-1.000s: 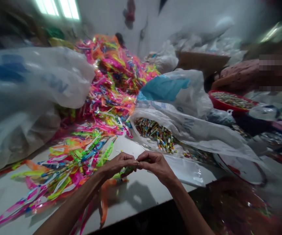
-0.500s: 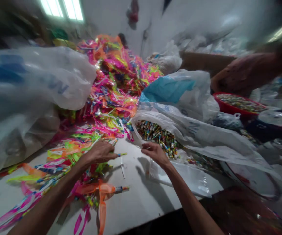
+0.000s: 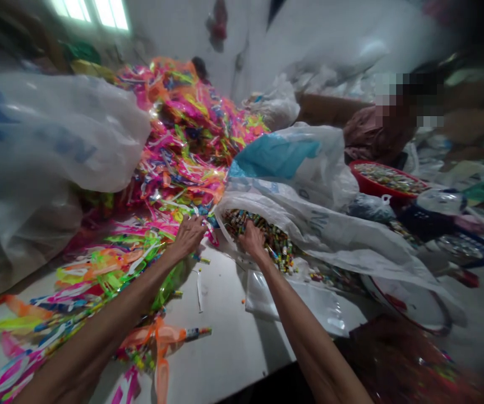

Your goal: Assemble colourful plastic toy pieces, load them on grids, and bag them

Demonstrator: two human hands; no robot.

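My left hand [image 3: 190, 233] reaches to the near edge of a heap of bright plastic ribbon pieces [image 3: 178, 146], its fingers stretched out over pink and white strips. At the mouth of a white plastic sack [image 3: 292, 216], my right hand [image 3: 252, 240] is curled over a mass of small, multicoloured filled tubes [image 3: 281, 247]. What its fingertips hold, if anything, is hidden. An orange ribbon piece [image 3: 164, 342] with a tube at its end lies on the white table [image 3: 229, 336], below my left hand. Between the hands lies a thin white strip [image 3: 200, 292].
A large translucent sack [image 3: 56, 129] bulges at the left. Clear plastic bags [image 3: 296, 303] lie by my right forearm. Farther right are a red basin [image 3: 388, 178] of small tubes and a round tray [image 3: 410, 303]. Another person [image 3: 372, 132] is behind the basin.
My left hand has moved forward to the ribbon heap. My right hand has moved from the sack's rim onto the tubes inside its mouth. The view has shifted slightly right.
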